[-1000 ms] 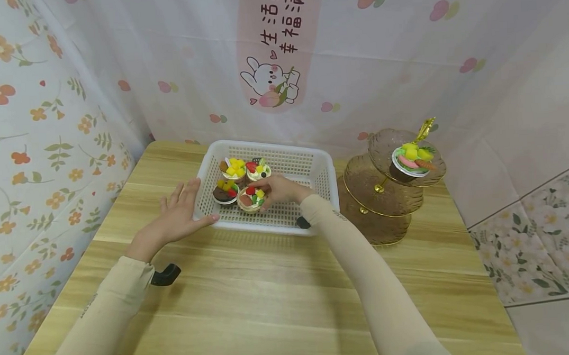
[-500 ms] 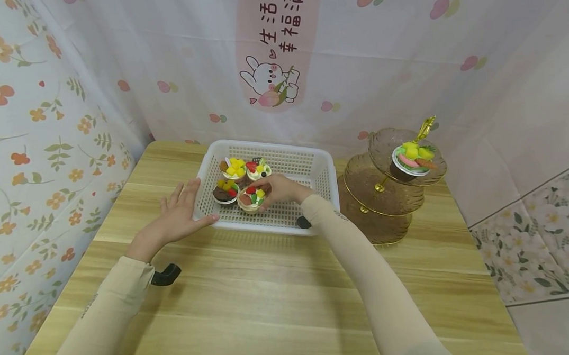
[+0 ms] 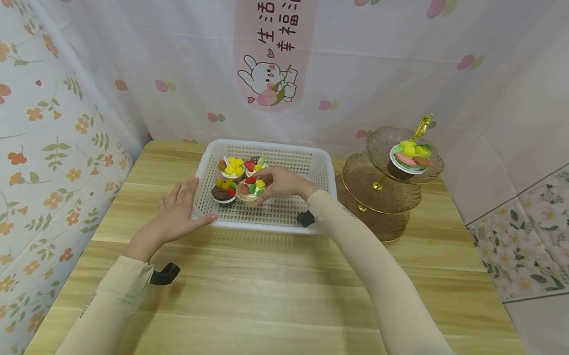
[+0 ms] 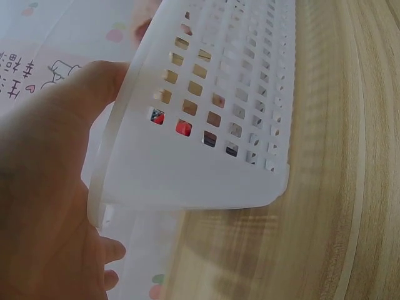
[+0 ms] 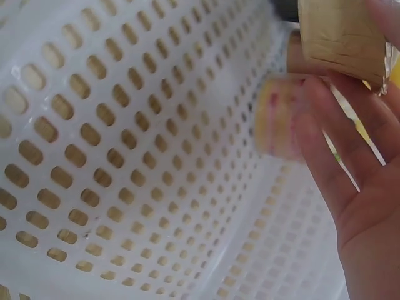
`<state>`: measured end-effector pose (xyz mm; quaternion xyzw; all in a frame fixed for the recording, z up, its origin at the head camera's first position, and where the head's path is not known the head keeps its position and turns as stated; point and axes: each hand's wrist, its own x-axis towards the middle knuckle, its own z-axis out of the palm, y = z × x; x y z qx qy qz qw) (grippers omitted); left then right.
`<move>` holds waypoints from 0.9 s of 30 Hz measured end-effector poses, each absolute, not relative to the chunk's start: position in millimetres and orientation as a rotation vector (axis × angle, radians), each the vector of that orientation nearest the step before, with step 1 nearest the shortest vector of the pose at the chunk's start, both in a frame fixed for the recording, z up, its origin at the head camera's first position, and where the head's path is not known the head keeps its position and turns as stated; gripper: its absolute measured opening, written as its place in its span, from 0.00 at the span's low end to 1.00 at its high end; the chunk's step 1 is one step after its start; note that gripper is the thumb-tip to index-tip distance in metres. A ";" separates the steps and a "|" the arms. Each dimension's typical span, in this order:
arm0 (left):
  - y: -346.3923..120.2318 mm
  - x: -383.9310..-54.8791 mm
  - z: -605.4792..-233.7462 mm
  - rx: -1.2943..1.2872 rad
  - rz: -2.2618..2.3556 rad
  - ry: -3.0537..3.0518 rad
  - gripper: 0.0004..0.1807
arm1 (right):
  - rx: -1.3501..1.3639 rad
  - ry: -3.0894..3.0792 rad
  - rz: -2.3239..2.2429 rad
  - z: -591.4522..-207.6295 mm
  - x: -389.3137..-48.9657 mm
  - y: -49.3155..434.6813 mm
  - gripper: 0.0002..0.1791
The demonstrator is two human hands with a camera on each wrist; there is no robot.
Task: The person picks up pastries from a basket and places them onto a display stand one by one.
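In the head view a white plastic basket [image 3: 286, 226] holds several toy cupcakes at its left end. My right hand [image 3: 285, 183] reaches in and grips a cupcake [image 3: 253, 190] topped with red, yellow and green fruit pieces. Its tan cup [image 5: 340, 40] shows between thumb and fingers in the right wrist view, raised off the basket floor. Beside it sit a chocolate cupcake [image 3: 222, 193], a yellow-cube cupcake [image 3: 232, 168] and a strawberry cupcake [image 3: 254, 166]. My left hand [image 3: 174, 217] rests with spread, straight fingers at the basket's left front corner, thumb along the rim.
Right of the basket stands a tiered brown stand [image 3: 382, 194] with gold edges and a gold top handle [image 3: 423, 126]. One cupcake [image 3: 407, 159] sits on its top tier. A wooden table [image 3: 251, 295] lies under everything; a printed curtain [image 3: 188, 54] hangs behind.
My right hand has lifted the fruit-topped cupcake slightly up from its spot in the basket. The left hand stays at the corner. The head view has shifted a little.
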<state>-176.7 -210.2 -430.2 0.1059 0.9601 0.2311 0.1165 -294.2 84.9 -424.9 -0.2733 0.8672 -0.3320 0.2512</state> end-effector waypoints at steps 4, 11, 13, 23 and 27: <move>-210.6 -176.2 -429.4 0.307 0.675 2.812 0.60 | -0.714 2.369 -0.972 -417.7 -295.4 88.5 0.42; -210.2 -175.8 -428.7 0.316 0.679 2.810 0.60 | -0.678 2.378 -1.126 -401.9 -297.2 93.1 0.42; -210.2 -175.8 -428.7 0.317 0.682 2.807 0.60 | -0.683 2.395 -1.164 -395.3 -296.9 94.6 0.41; -209.8 -175.6 -429.2 0.314 0.691 2.808 0.61 | -0.680 2.482 -1.370 -364.1 -289.1 107.4 0.36; -209.3 -175.6 -429.2 0.301 0.694 2.810 0.64 | -0.623 2.514 -1.475 -360.8 -282.5 113.5 0.36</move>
